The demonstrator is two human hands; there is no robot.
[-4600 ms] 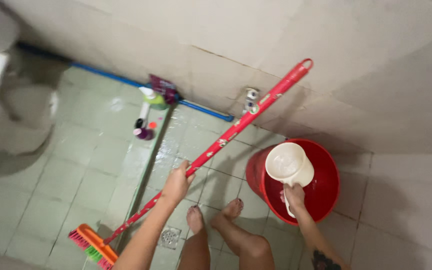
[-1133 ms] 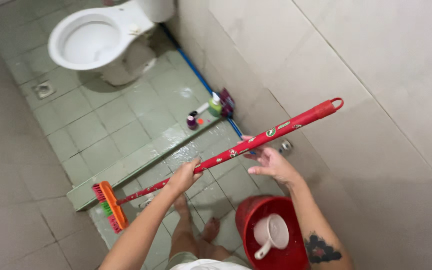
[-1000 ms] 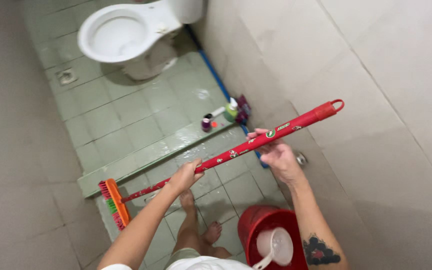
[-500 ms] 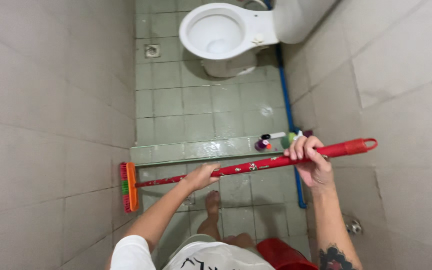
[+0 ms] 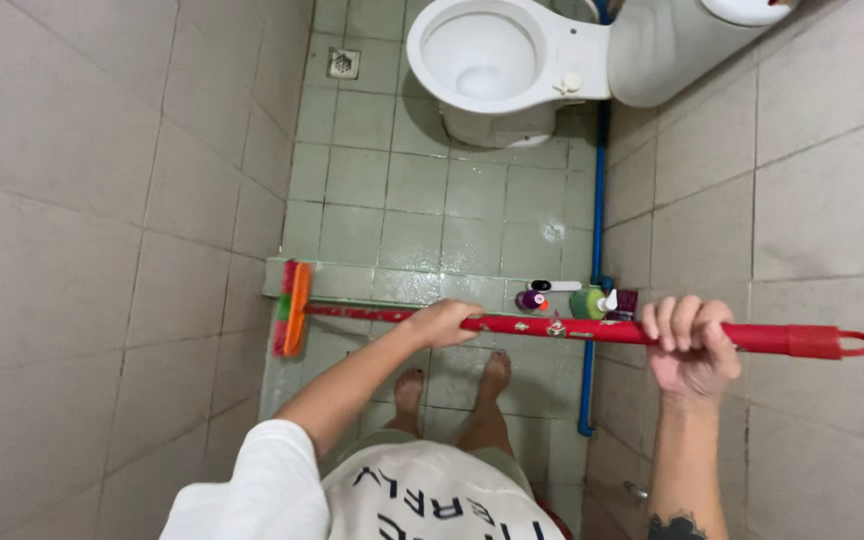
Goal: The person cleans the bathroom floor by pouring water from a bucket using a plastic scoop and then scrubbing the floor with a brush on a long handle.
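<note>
2 hands (image 5: 562, 335) gripping red broom (image 5: 552, 327), horizontal (bristles left)

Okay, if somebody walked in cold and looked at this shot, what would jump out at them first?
Probably the long red broom, held level across the middle of the view: the left hand grips it mid-handle and the right hand near its end, by the right wall. Its orange brush head sits at the low green tiled step against the left wall. Next, the white toilet at the top, with small bottles by the blue pipe.
</note>
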